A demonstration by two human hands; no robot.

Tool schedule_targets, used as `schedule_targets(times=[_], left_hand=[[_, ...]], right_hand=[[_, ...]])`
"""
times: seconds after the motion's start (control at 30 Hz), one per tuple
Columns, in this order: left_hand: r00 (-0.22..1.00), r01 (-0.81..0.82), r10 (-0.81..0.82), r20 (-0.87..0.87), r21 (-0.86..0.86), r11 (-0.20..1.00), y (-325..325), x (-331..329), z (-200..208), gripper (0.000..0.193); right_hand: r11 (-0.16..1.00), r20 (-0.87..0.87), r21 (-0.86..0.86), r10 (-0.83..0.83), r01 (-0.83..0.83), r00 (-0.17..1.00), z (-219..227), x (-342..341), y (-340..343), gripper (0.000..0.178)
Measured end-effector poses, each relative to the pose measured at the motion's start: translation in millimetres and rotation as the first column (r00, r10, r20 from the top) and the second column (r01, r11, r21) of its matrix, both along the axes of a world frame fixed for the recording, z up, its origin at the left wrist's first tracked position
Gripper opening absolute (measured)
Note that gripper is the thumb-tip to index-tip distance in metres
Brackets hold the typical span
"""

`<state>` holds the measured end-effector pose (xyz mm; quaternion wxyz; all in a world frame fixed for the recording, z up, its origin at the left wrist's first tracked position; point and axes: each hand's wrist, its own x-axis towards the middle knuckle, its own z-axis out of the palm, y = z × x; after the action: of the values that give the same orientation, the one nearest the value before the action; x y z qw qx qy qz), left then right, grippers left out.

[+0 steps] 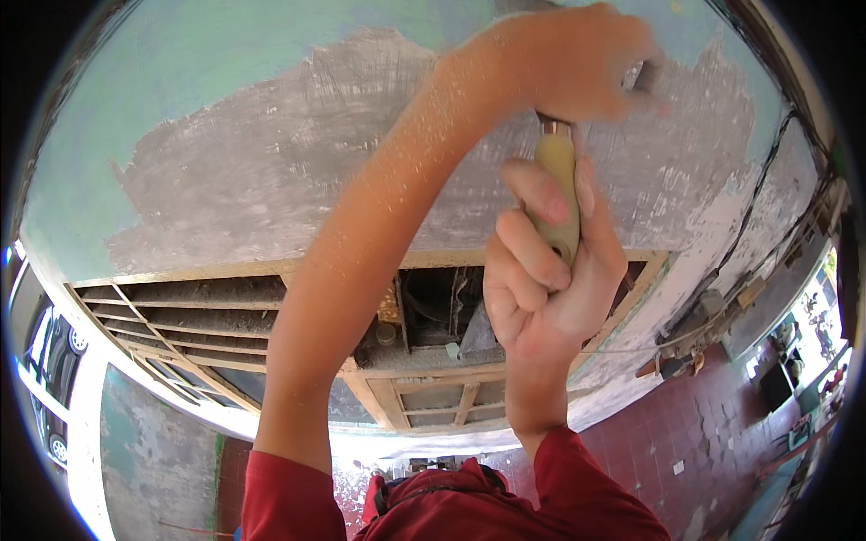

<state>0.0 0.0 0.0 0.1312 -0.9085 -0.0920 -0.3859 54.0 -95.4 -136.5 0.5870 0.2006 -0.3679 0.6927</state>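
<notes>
My right hand (550, 279) is closed around the pale yellow-green handle of a scraper (557, 158), held upright in front of the wall. Its metal collar shows at the top, while my left hand and wrist hide the blade. My left arm crosses over from the lower left, dusted with white specks. Just above the scraper, my left hand (591, 68) is curled and somewhat blurred; what its fingers hold, if anything, is hidden. Behind both hands is a wall with a large bare grey patch (271, 153), bordered by green paint (207, 68).
Below the patch runs a wooden frame (207, 270) with dusty slats and an opening (442, 307). Cables (767, 171) hang along the right side of the wall. Red floor tiles (667, 442) lie far below at the right; a dark car (50, 370) stands outside at the left.
</notes>
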Motion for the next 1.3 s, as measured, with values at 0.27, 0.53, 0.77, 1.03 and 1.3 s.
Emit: schedule_targets(times=[0.27,0.53,0.77,1.03,1.3], left_hand=[[0.999,-0.037,0.038,-0.033,0.031,0.999,-6.7,2.1,-28.2,0.031],[0.997,-0.081,0.081,-0.003,-0.005,0.997,-15.5,2.1,-53.8,0.034],[0.991,-0.126,0.123,-0.047,-0.054,0.991,-16.4,3.4,-50.8,0.037],[1.0,-0.017,0.017,-0.006,0.058,0.998,-2.3,5.8,-30.8,0.037],[0.996,0.077,-0.08,0.036,0.071,0.994,-29.5,-12.5,-2.7,0.031]], right_hand=[[0.999,-0.029,-0.028,0.025,-0.026,0.999,-26.2,5.3,-6.1,0.049],[0.994,-0.056,-0.104,0.023,-0.028,0.998,-45.4,7.9,-16.0,0.051],[0.99,-0.104,-0.122,0.051,-0.064,0.993,-41.8,7.3,-15.7,0.05],[0.997,-0.085,-0.053,0.047,-0.051,0.995,-25.3,3.1,-9.3,0.049],[0.984,-0.175,0.088,0.17,-0.157,0.97,-0.3,4.3,4.8,0.038]])
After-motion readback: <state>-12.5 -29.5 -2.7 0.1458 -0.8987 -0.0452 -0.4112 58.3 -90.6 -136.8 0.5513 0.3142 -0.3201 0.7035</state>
